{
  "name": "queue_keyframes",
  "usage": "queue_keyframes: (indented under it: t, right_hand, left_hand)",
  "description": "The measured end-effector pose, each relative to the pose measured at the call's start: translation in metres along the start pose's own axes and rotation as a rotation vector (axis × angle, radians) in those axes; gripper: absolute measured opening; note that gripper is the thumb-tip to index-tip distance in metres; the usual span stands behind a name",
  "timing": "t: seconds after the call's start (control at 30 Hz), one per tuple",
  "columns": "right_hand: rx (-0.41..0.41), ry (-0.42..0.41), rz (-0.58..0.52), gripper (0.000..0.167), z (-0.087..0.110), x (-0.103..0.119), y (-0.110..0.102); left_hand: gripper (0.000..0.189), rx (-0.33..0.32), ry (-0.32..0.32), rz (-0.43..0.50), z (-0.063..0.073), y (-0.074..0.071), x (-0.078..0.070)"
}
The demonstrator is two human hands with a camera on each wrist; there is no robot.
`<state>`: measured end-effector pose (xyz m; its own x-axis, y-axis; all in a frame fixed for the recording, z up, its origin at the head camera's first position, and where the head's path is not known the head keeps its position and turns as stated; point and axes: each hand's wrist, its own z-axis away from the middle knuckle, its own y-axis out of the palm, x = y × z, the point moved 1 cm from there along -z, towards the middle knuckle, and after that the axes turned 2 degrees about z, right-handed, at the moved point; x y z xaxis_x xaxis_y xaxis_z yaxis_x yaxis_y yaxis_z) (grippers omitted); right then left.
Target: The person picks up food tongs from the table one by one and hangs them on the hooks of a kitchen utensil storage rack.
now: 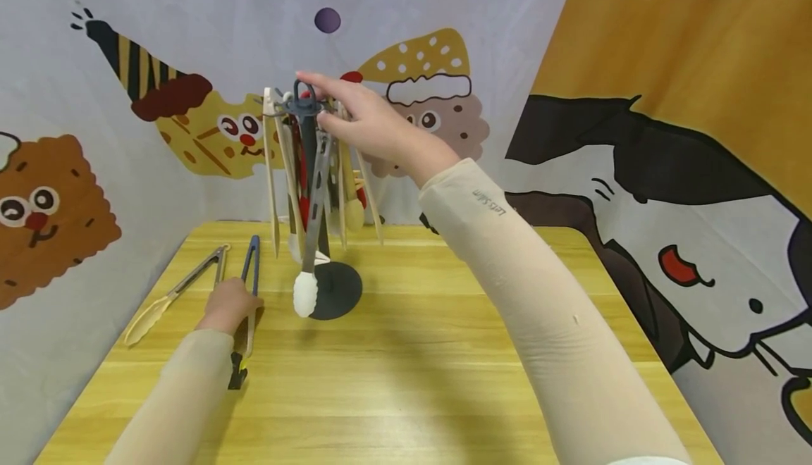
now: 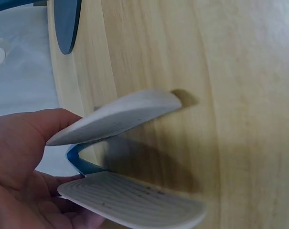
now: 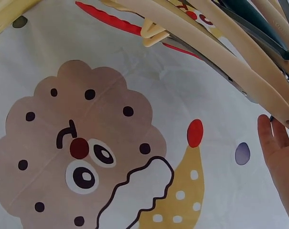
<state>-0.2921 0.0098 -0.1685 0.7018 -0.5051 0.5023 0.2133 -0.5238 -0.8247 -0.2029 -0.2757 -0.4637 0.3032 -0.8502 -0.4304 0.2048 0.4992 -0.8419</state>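
My left hand grips blue-handled tongs near their heads, low over the table's left side. In the left wrist view their two pale, ridged heads stand apart, with the thumb by one and fingers by the other. My right hand reaches over the top of a dark utensil stand, its fingers extended at the hook ring. From the ring hang several utensils, among them metal tongs with a white head and pale wooden tools. In the right wrist view the fingertips are right at a wooden handle.
Metal tongs with cream heads lie on the wooden table, left of the left hand. A small black object shows beside the left wrist. Behind the table hangs a cartoon-printed cloth.
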Motion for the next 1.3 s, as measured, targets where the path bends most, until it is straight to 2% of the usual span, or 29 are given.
queue_keyframes:
  t: [0.33, 0.53, 0.63, 0.8, 1.0, 1.3]
  right_hand:
    - [-0.006, 0.018, -0.014, 0.056, 0.001, 0.002, 0.001]
    - [-0.005, 0.026, -0.022, 0.055, 0.001, 0.003, 0.001]
    - [-0.007, 0.018, -0.027, 0.055, 0.0, 0.003, 0.001]
    - [-0.009, 0.018, -0.027, 0.055, 0.0, 0.002, 0.001]
    - [-0.012, 0.024, -0.008, 0.055, 0.001, 0.002, 0.001]
    - [-0.009, 0.034, -0.019, 0.055, 0.001, 0.003, 0.001]
  left_hand:
    - [0.041, -0.035, -0.004, 0.051, -0.001, 0.0, 0.003]
    - [0.064, -0.075, 0.005, 0.129, 0.0, -0.006, 0.008]
    - [0.069, -0.111, 0.006, 0.164, 0.002, -0.012, 0.01]
    - [0.067, -0.181, 0.029, 0.222, 0.006, -0.02, 0.01]
    - [0.061, -0.224, 0.038, 0.259, 0.012, -0.025, 0.008]
    - [0.051, -0.322, 0.084, 0.3, 0.024, -0.034, -0.005]
